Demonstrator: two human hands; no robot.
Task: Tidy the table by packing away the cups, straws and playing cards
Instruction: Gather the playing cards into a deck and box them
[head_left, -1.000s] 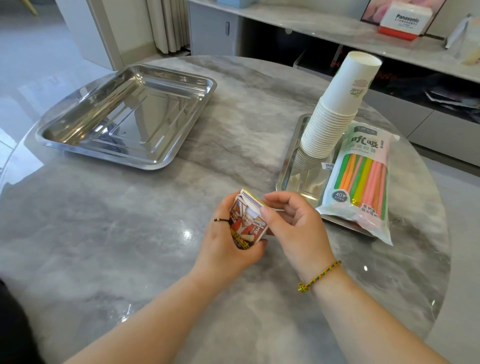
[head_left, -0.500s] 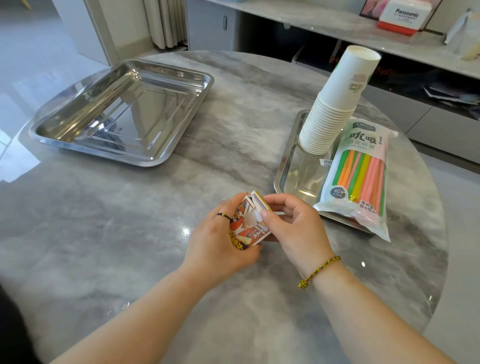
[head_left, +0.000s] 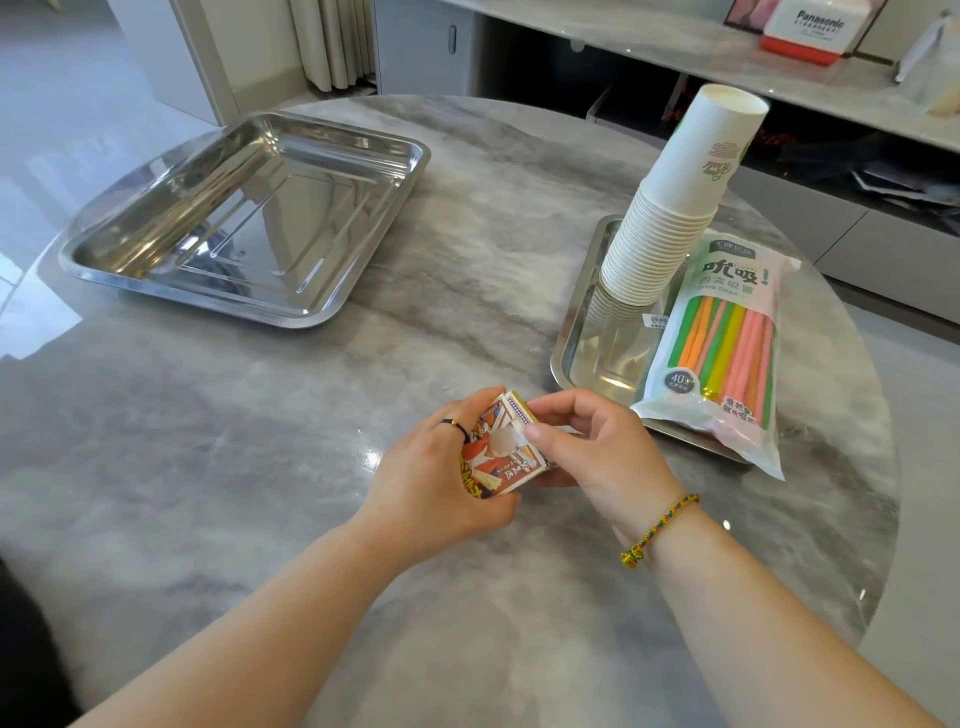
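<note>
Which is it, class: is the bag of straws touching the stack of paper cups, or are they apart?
Touching. In the head view the top edge of the bag of straws lies against the lower rims of the stack of paper cups, with no gap showing.

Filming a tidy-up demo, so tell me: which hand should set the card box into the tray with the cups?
Probably the right hand: it already grips the card box with the left hand, and the smaller tray lies on its side.
</note>
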